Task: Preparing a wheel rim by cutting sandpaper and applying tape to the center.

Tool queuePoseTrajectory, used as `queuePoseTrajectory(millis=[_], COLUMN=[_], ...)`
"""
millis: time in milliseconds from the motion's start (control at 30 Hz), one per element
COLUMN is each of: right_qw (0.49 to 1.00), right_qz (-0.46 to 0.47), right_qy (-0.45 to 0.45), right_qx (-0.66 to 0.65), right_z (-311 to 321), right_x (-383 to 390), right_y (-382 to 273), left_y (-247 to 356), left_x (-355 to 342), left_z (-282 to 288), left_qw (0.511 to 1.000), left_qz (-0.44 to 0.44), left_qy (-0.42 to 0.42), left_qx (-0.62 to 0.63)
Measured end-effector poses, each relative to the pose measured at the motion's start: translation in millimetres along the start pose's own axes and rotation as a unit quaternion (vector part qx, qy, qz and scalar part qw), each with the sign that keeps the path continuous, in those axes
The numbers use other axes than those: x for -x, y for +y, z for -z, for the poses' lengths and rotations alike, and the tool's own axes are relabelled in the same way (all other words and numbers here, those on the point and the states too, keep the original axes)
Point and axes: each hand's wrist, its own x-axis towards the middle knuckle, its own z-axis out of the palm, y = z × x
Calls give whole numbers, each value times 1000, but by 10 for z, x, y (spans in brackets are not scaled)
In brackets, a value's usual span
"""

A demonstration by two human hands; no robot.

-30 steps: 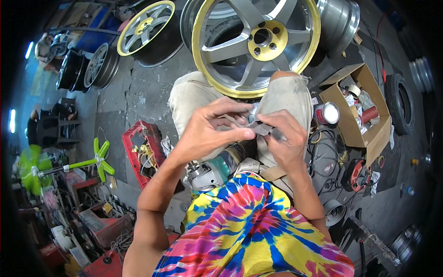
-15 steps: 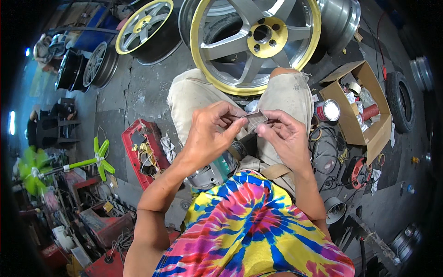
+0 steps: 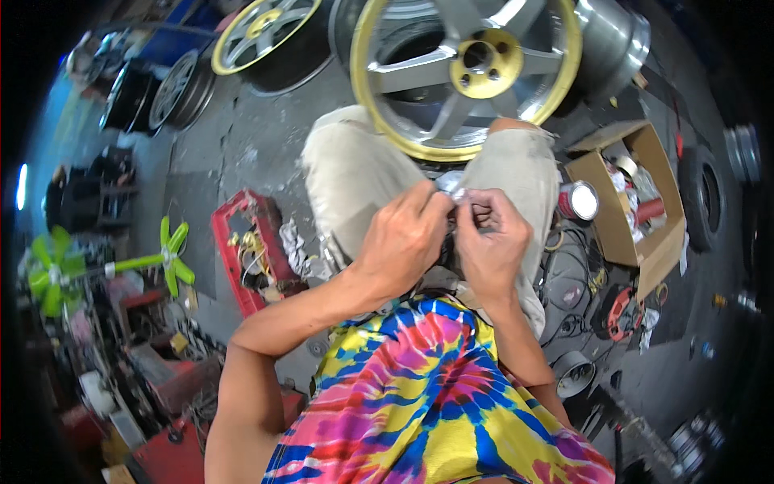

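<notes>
My left hand (image 3: 409, 235) and my right hand (image 3: 495, 240) meet between my knees, closed with fingertips pinched together. Between them is a small grey-brown folded sheet that looks like sandpaper. My fingers cover nearly all of it, and just a pale bit (image 3: 459, 194) shows at the fingertips. Right beyond my knees leans a large alloy wheel (image 3: 506, 64) with silver spokes and a yellow rim and hub; neither hand touches it. The power tool in my lap is now mostly hidden behind my left arm.
On the left lies a red toolbox tray (image 3: 234, 278) with odds and ends, near a green-bladed fan (image 3: 172, 256). To the right stand a paint can (image 3: 579, 200), an open cardboard box (image 3: 601, 173), cables (image 3: 568, 278) and a tyre (image 3: 709, 202). More wheels (image 3: 270, 32) lie beyond.
My hands have come together, and the sheet, spread between my fingertips before, is now almost hidden. My left hand has turned its back upward. The whole view has shifted slightly.
</notes>
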Motion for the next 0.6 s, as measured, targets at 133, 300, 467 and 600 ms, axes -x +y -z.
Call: queuePoseTrajectory(millis=[133, 300, 467, 600], right_qw=[1000, 985, 920, 868], right_qz=[14, -11, -17, -38], right_qy=[-27, -150, -384, -464], right_qx=[1, -86, 72, 171], right_z=[8, -27, -23, -55], right_x=[-10, -109, -210, -152], right_y=[-39, -92, 112, 386], left_y=[19, -155, -350, -527], left_x=[-8, -107, 75, 508], left_z=[128, 723, 1407, 1305], left_qw=[999, 966, 920, 892], left_qz=[20, 158, 349, 381], left_qy=[-26, -133, -176, -241], left_qx=[30, 157, 7, 42])
